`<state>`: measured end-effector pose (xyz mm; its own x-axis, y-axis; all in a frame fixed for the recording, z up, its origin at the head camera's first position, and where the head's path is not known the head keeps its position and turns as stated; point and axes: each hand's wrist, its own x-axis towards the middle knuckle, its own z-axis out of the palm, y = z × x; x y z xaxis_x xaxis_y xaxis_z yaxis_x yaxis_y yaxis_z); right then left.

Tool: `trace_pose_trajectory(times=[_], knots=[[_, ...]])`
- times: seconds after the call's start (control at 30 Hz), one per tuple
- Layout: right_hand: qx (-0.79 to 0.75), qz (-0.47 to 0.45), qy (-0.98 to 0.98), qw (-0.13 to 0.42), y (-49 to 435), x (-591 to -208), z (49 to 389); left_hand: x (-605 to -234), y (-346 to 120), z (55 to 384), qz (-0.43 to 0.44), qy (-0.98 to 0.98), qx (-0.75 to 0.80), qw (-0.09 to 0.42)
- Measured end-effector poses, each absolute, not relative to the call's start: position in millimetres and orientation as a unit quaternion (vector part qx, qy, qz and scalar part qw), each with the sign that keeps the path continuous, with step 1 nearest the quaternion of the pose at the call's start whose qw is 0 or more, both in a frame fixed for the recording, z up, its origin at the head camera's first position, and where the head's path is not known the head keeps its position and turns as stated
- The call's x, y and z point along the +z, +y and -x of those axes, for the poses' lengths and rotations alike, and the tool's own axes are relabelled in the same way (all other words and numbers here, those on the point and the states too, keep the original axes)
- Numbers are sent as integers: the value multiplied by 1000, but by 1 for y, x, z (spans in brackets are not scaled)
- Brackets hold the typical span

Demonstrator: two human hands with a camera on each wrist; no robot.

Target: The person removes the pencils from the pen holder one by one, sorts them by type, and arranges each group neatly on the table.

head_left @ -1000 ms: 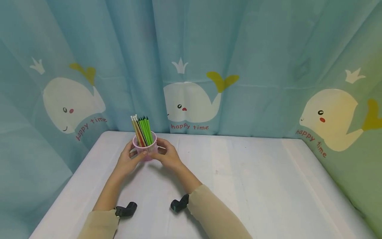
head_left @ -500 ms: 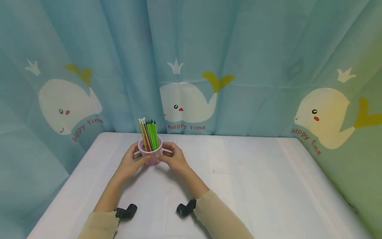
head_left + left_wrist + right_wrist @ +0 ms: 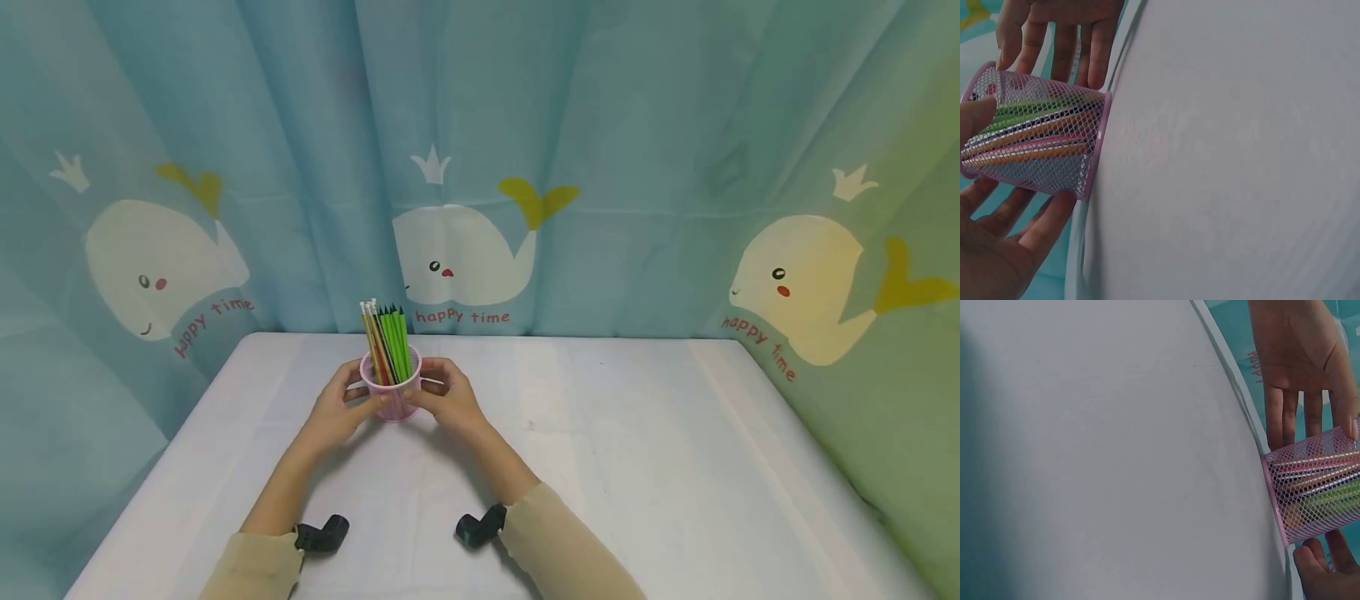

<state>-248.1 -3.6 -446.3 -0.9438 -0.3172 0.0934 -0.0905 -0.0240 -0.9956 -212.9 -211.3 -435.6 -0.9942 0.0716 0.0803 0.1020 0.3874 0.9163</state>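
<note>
A pink mesh pencil cup [image 3: 397, 408] stands upright toward the far left of the white table. Green pencils [image 3: 399, 346] with dark points fill its right side. Thinner pencils [image 3: 376, 342] with white ends lean on the left. My left hand [image 3: 336, 413] holds the cup's left side, thumb across the front, fingers round the side. From the right, my right hand [image 3: 457, 407] grips it in the same way. In the left wrist view the mesh wall [image 3: 1054, 165] shows orange and pink pencil shafts inside. The cup's base rim [image 3: 1275, 503] lies close against the tabletop.
A white cloth covers the table [image 3: 600, 467], whose far edge meets a blue curtain [image 3: 630, 167] printed with white whales. Black wrist cameras [image 3: 322, 534] sit on both forearms, by the beige sleeves [image 3: 570, 550].
Both hands have moved the pencil cup to the right and slightly nearer, holding it throughout. The head view has also turned a little to the right.
</note>
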Motion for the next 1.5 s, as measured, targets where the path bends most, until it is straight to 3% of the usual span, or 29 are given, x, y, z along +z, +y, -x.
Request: trace_pose_trajectory(times=[0.6,1.0,1.5], knots=[[-704,150,686,104,31,-415,222,-437,-190,209,95,-831,-548,10],[-691,142,703,91,54,-444,230,-436,-170,205,129,-826,-549,2],[-680,135,714,97,82,-442,216,-438,-152,196,155,-809,-567,-19]])
